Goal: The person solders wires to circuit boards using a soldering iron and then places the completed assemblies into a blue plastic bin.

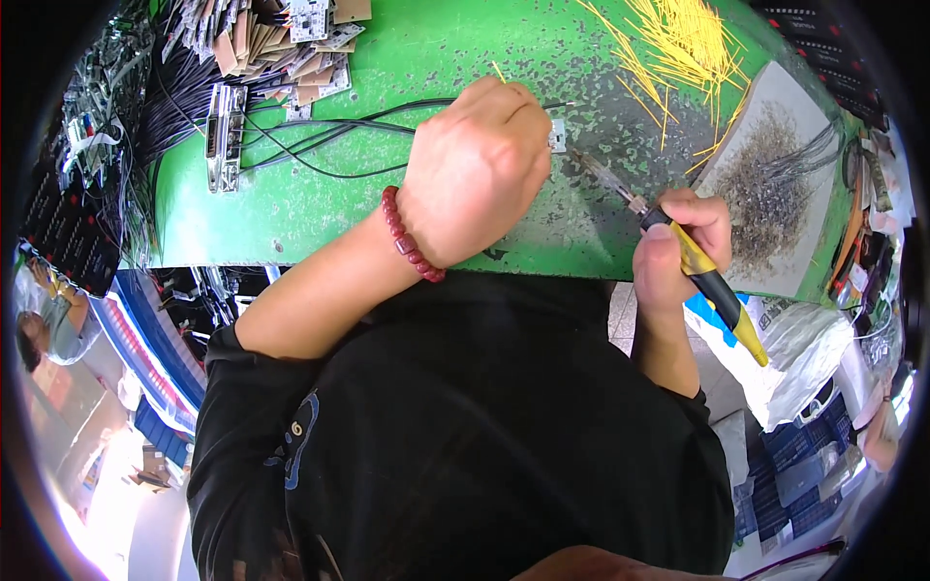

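Note:
My left hand (481,160) is closed, back upward, over the green tabletop, with a red bead bracelet at its wrist. Its fingertips and whatever they grip are hidden beneath it. Beside its right edge shows part of a small white circuit board (557,137). Black cables (363,123) run under this hand from the left, and a thin yellow wire tip (499,72) pokes out beyond the knuckles. My right hand (678,247) holds a yellow and black soldering iron (712,281). The iron's tip points up-left toward the board, a little apart from it.
Circuit boards (300,58) lie heaped at the far left, near a metal clamp-like block (225,138). Loose yellow wires (683,44) are scattered at the far right. A pale sheet (775,184) bears dark scraps and thin black wires. The table's front edge (562,276) runs close to my body.

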`<state>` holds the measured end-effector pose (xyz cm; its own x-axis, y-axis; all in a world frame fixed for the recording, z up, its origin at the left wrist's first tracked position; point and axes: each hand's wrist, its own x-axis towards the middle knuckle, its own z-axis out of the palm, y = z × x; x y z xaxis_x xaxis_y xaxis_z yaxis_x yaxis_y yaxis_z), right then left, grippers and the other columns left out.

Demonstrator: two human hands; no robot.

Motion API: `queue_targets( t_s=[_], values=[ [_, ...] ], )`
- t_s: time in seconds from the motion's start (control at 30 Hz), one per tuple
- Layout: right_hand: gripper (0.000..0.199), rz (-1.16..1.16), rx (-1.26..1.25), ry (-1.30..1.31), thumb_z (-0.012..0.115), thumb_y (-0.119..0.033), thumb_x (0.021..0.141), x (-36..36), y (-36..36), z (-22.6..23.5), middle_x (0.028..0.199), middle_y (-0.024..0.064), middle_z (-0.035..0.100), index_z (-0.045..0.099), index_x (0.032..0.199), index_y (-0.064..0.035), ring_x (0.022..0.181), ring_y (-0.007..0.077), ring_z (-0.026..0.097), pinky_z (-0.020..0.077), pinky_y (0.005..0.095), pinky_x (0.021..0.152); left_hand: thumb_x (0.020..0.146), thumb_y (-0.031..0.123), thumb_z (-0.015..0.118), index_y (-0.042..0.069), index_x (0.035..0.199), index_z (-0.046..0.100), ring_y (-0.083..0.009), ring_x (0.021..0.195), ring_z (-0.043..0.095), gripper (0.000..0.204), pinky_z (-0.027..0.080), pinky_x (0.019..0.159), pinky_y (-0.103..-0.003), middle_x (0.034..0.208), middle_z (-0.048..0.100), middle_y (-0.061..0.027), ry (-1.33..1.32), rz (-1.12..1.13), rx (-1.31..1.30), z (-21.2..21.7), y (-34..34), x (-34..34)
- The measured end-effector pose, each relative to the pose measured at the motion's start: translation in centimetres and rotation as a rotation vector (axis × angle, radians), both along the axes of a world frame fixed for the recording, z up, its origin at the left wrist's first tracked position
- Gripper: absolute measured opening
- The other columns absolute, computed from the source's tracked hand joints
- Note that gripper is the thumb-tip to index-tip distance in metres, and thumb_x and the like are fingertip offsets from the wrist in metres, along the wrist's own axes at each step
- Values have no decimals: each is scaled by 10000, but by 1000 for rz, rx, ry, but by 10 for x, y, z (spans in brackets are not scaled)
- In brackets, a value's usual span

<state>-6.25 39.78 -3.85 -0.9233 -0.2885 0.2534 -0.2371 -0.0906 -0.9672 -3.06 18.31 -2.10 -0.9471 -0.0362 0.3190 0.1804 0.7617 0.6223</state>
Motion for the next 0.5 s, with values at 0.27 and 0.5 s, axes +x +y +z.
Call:
queue_targets(
  t_s=[0.27,0.5],
  values=[
    [291,10,85,-13,753,-168,782,-3,-3,2,791,56,531,539,905,-15,664,99,439,338,237,589,700,-7,660,15,715,567,-307,743,585,97,497,645,-389,783,595,-112,-47,-27,-28,5,-1,-3],
    [269,32,97,-11,746,-136,777,-3,-5,5,776,47,531,543,906,-14,636,87,428,329,235,570,706,-3,651,9,710,569,-313,749,588,82,497,645,-395,772,587,-118,-93,-33,-40,9,0,-4]
  ],
)
